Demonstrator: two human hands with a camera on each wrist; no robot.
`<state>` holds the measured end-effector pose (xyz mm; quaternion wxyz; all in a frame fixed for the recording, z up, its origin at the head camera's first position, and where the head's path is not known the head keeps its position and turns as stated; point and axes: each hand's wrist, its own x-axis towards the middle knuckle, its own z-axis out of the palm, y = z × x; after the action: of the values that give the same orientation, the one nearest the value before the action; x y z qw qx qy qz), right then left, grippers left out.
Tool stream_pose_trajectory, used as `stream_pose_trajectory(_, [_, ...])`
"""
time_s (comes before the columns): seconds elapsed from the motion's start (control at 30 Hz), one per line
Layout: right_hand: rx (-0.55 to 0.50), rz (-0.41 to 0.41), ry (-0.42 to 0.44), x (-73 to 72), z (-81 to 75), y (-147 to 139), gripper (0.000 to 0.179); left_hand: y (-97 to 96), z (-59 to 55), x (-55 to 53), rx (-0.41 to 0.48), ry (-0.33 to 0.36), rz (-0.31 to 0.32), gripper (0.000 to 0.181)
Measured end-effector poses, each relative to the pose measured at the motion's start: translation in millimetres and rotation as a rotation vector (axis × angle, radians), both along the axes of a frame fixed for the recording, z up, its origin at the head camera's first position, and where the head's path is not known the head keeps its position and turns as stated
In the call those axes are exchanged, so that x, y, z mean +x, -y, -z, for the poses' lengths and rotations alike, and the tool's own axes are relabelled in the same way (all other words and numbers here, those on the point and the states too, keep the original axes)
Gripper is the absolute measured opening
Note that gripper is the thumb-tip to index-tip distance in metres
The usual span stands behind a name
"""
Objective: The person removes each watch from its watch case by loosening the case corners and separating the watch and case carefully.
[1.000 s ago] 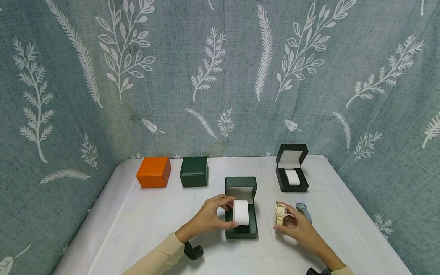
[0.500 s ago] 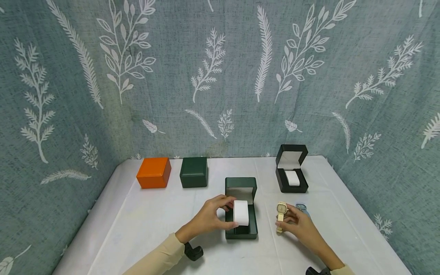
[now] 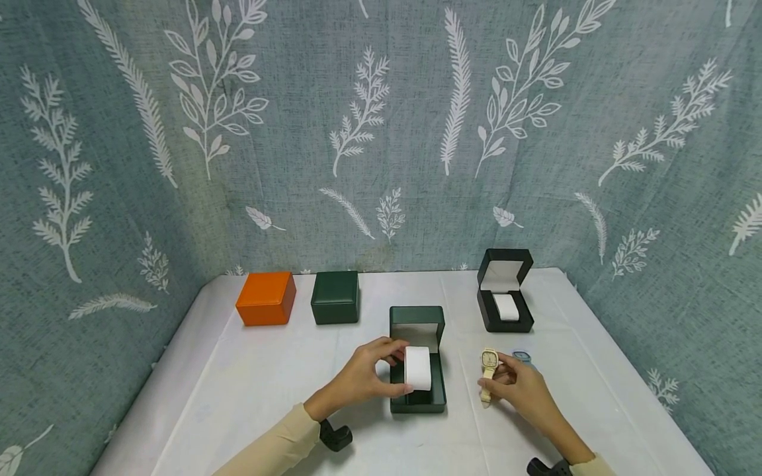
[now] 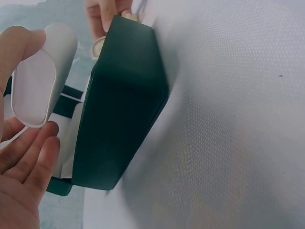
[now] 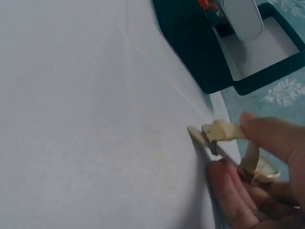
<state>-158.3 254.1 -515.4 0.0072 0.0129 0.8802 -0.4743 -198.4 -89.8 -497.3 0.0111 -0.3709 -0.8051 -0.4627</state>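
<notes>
My left hand (image 3: pixel 364 372) pinches a white watch cushion (image 3: pixel 418 368) between thumb and fingers, over the open dark green watch box (image 3: pixel 438 395). In the left wrist view the cushion (image 4: pixel 59 57) sits raised above the box (image 4: pixel 124 100), its flat oval end showing. To the right of that box, my right hand (image 3: pixel 525 391) holds a cream wristwatch (image 3: pixel 489 360) by its strap, dial up top and strap hanging downward. The right wrist view shows the strap (image 5: pixel 226 130) pinched under the thumb, its buckle end loose. Partly hidden behind the right hand is a light blue watch (image 3: pixel 522 356).
Closed orange (image 3: pixel 266 299) and dark green (image 3: pixel 335 297) boxes stand at the back left of the white-covered table (image 3: pixel 250 390). An open black watch box (image 3: pixel 506 324) with a white cushion is at the back right. Leaf-patterned curtains (image 3: pixel 381 198) surround the table.
The right hand has turned the cream watch, and its strap now hangs lower beneath the dial; more of the blue watch is covered. The left hand and cushion have stayed in place.
</notes>
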Motion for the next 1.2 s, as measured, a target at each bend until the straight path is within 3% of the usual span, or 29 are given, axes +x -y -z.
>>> stream_pose_trajectory(0.3, [0.163,0.035,-0.097,-1.4,-4.1,4.1,0.069,0.5,-0.8,0.3,-0.002,0.003,-0.002,0.071])
stream_pose_trajectory(0.53, [0.257,0.041,-0.154,-0.8,-8.4,7.3,0.070,0.2,-1.5,0.7,-0.002,0.009,0.000,0.070])
stream_pose_trajectory(1.2, [0.299,0.061,-0.191,8.5,-16.8,9.9,0.054,2.4,1.6,-0.5,0.001,0.012,0.003,0.071])
